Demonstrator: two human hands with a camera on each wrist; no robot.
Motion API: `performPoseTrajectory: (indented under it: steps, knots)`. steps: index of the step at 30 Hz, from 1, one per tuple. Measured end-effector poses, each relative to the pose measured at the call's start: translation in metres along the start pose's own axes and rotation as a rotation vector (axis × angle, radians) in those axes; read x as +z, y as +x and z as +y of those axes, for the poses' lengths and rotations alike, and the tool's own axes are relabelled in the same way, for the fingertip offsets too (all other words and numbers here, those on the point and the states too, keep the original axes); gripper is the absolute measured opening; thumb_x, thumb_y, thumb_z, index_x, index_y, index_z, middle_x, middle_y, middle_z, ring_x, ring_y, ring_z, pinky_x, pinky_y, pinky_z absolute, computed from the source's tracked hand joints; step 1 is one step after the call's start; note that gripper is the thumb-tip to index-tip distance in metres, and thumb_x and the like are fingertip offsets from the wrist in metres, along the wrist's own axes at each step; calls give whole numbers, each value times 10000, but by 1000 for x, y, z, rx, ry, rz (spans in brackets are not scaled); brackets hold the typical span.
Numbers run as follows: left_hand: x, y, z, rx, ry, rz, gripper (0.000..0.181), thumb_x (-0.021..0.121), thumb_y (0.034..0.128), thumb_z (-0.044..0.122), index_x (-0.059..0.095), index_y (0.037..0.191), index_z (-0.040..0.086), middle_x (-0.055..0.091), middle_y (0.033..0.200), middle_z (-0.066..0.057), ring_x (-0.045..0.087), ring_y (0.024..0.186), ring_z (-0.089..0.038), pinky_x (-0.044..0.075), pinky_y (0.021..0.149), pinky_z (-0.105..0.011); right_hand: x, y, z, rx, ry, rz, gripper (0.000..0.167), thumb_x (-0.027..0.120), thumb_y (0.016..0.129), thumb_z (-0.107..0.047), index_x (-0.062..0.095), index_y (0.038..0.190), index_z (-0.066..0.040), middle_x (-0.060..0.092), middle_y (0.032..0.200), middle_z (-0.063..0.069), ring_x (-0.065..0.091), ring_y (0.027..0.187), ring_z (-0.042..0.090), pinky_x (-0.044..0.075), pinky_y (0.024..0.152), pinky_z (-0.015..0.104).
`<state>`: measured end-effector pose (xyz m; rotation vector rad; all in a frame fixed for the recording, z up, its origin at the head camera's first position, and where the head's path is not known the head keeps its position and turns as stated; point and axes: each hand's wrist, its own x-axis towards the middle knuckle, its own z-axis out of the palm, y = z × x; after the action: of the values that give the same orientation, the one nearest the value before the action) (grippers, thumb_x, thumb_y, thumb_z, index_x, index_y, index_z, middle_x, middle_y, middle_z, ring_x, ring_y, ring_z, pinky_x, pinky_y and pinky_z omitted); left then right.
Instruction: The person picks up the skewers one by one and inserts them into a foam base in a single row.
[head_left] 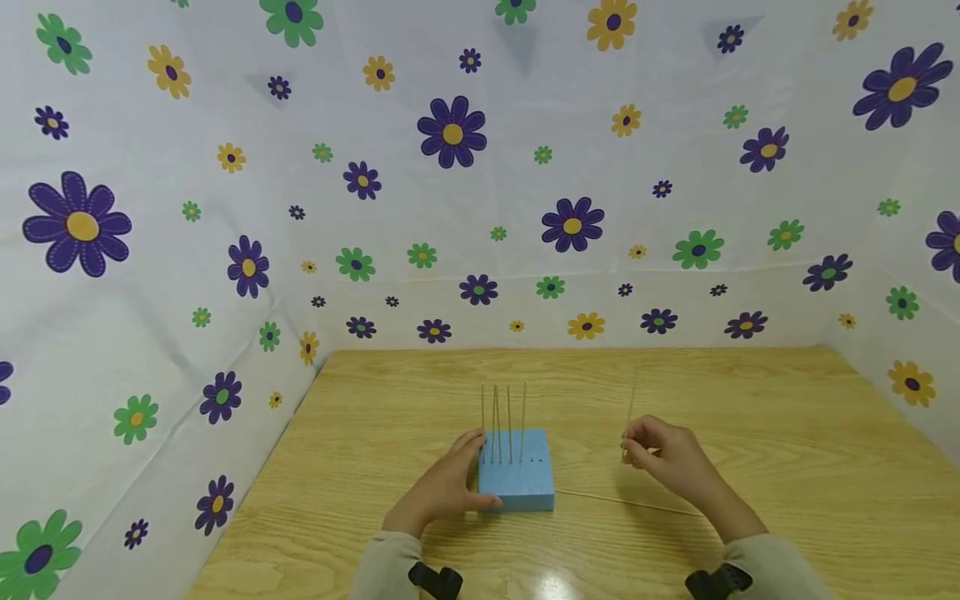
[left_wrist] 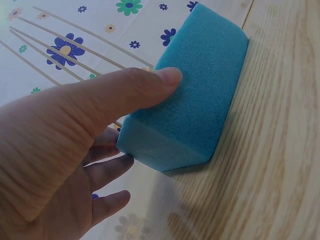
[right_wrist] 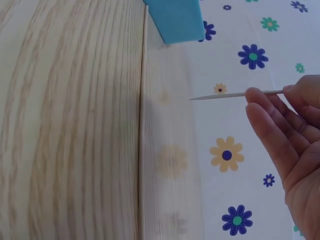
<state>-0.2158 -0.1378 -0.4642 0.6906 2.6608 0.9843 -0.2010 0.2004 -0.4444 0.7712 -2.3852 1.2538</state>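
A light blue foam block [head_left: 517,479] lies on the table with several thin wooden skewers [head_left: 509,425] standing in a row in its top. Two small holes [head_left: 536,460] show to the right of that row. My left hand [head_left: 447,482] grips the block's left side, the thumb pressed on the front face in the left wrist view. Right of the block, my right hand [head_left: 671,460] pinches one skewer [right_wrist: 220,96] between thumb and fingertips. That skewer is nearly upright in the head view, its pointed end below the fingers and apart from the block.
Another skewer [head_left: 630,502] lies flat on the wooden table [head_left: 375,417], running from the block's right side to beneath the right forearm. A flower-patterned white cloth [head_left: 495,208] rises behind the table and along both sides.
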Motion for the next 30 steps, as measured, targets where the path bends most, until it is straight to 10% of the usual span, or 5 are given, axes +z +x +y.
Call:
performPoseTrajectory:
  steps: [30]
  knots:
    - [2, 0, -3, 13, 15, 6, 962, 771, 778, 387, 235, 1490, 24, 182, 1555, -108, 307, 1369, -310, 347, 1057, -481, 42, 52, -32, -17, 84, -130, 68, 602, 922, -61, 607, 878, -9, 655, 784, 37, 647, 710, 154, 546, 591, 229]
